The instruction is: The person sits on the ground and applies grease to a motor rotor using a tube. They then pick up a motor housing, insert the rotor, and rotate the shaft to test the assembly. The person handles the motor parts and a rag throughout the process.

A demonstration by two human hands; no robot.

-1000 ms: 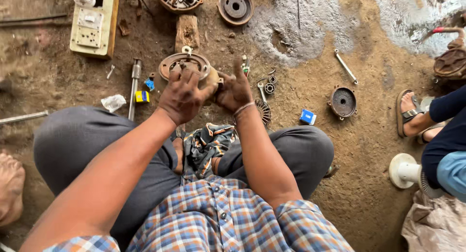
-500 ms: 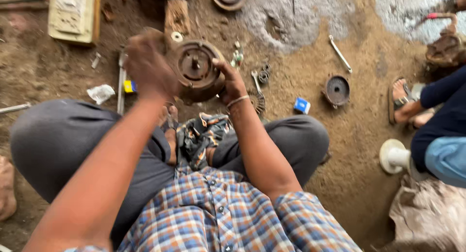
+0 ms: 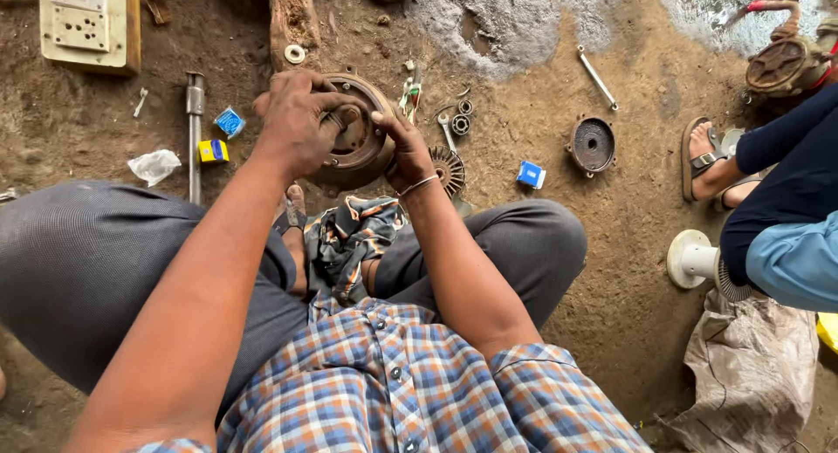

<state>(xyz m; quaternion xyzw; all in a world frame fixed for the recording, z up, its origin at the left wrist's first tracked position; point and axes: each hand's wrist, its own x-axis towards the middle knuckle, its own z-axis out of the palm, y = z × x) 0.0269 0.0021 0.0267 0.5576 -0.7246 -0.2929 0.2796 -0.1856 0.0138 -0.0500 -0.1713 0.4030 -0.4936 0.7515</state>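
Person sits cross-legged on dirt floor, both hands on a round rusty motor end cover [image 3: 362, 143] held just above the lap, in front of the knees. Left hand [image 3: 297, 121] lies over the cover's top-left, fingers curled down over the rim and centre hub, closed in a grip on it. Right hand [image 3: 403, 147] clamps the right edge, thumb on the face, fingers wrapped behind; thin bangle [image 3: 417, 186] on that wrist. Patterned rag [image 3: 349, 235] lies bunched in the lap right under the cover. On the ground: steel shaft [image 3: 194, 134] to the left, a blue box [image 3: 230, 121] and a yellow box [image 3: 211, 150] just beside it, crumpled white wrapper [image 3: 154, 166] further left. Switch board on a wooden plank [image 3: 87, 25] top left. Small fan impeller [image 3: 449, 169] just beside the right wrist, bearings [image 3: 460, 123] near it, second dark end cover [image 3: 593, 145] well apart to the right, another blue box [image 3: 530, 175] between them. Another person's sandalled foot [image 3: 703, 161] and dark sleeve [image 3: 786, 182] at right edge.
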